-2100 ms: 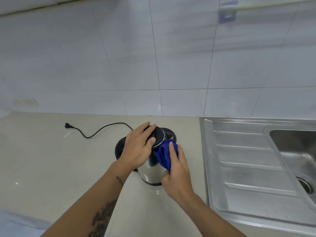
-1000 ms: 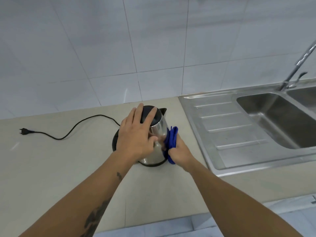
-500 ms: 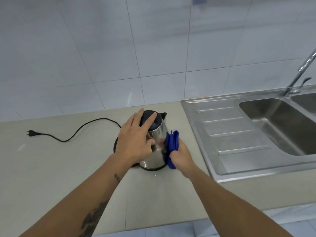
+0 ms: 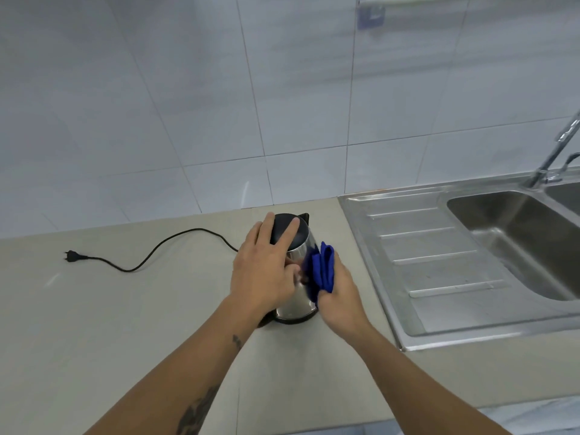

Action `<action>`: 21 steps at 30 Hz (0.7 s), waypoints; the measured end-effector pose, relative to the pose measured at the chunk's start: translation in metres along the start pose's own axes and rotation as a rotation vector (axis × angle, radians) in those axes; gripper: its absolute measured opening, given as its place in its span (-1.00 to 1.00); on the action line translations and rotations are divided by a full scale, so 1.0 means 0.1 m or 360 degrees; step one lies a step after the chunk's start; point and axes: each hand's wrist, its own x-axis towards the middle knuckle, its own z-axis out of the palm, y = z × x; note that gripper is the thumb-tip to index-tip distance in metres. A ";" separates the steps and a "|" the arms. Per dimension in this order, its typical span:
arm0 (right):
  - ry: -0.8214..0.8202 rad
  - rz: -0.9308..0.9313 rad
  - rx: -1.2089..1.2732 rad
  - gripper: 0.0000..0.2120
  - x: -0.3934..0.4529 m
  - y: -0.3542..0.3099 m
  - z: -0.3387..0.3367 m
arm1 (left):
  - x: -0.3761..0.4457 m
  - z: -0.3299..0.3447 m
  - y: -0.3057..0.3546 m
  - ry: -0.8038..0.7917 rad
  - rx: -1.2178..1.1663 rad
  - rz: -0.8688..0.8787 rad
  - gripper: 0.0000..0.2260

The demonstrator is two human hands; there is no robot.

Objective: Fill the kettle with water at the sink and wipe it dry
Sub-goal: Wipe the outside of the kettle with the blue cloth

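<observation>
A steel kettle (image 4: pixel 298 255) with a black lid (image 4: pixel 284 229) stands upright on its black base (image 4: pixel 266 321) on the beige counter (image 4: pixel 125 324). My left hand (image 4: pixel 263 268) lies over its top, fingers straight across the lid and thumb against the steel side; the handle is hidden under my palm. My right hand (image 4: pixel 340 293) grips a folded blue cloth (image 4: pixel 323 268) and presses it against the kettle's right side.
The stainless sink's ribbed drainboard (image 4: pixel 439 262) starts just right of the kettle, with the basin (image 4: pixel 518 240) and tap (image 4: pixel 561 152) beyond. A black power cord (image 4: pixel 157 249) with its plug (image 4: pixel 72 255) trails left. White tiled wall behind; counter edge near me.
My right hand has carried the cloth from the kettle's front round to its right side and rubbed it slightly up and down there. My left hand stays on the lid.
</observation>
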 end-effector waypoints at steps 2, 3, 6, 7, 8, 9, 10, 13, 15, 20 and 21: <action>-0.0056 0.0142 0.0117 -0.32 -0.06 0.06 0.02 | -0.01 -0.02 -0.06 -0.0019 -0.0035 0.0031 -0.30; -0.0061 0.0196 0.0120 -0.33 -0.10 0.10 0.06 | -0.01 -0.02 -0.06 0.0002 -0.0056 0.0035 -0.31; 0.0016 0.0338 0.0094 -0.28 -0.21 0.15 0.23 | -0.01 0.00 -0.03 0.0061 -0.0110 -0.0016 -0.32; 0.0044 0.0392 0.0083 -0.28 -0.27 0.10 0.27 | -0.01 0.00 -0.02 0.0063 -0.0119 -0.0032 -0.32; 0.0057 0.0444 0.0106 -0.31 -0.33 0.04 0.32 | -0.01 0.00 -0.01 0.0062 -0.0128 -0.0046 -0.32; 0.0048 0.0485 0.0135 -0.37 -0.39 0.00 0.35 | 0.00 0.00 -0.02 0.0061 -0.0140 -0.0056 -0.32; 0.0028 0.0528 0.0177 -0.43 -0.43 -0.01 0.39 | 0.00 0.00 -0.02 0.0057 -0.0152 -0.0064 -0.32; -0.0007 0.0615 0.0421 -0.46 -0.44 0.02 0.44 | 0.00 0.00 -0.04 0.0022 -0.0177 -0.0058 -0.33; 0.0074 0.0675 0.0579 -0.41 -0.37 0.02 0.39 | 0.01 -0.02 -0.06 -0.0007 -0.0200 -0.0034 -0.34; 0.0418 0.0679 0.0530 -0.44 -0.16 -0.08 0.11 | 0.07 -0.05 -0.12 -0.0039 -0.0240 0.0004 -0.34; 0.0447 0.0659 0.0525 -0.42 -0.14 -0.12 0.12 | 0.07 -0.05 -0.12 -0.0039 -0.0254 0.0009 -0.34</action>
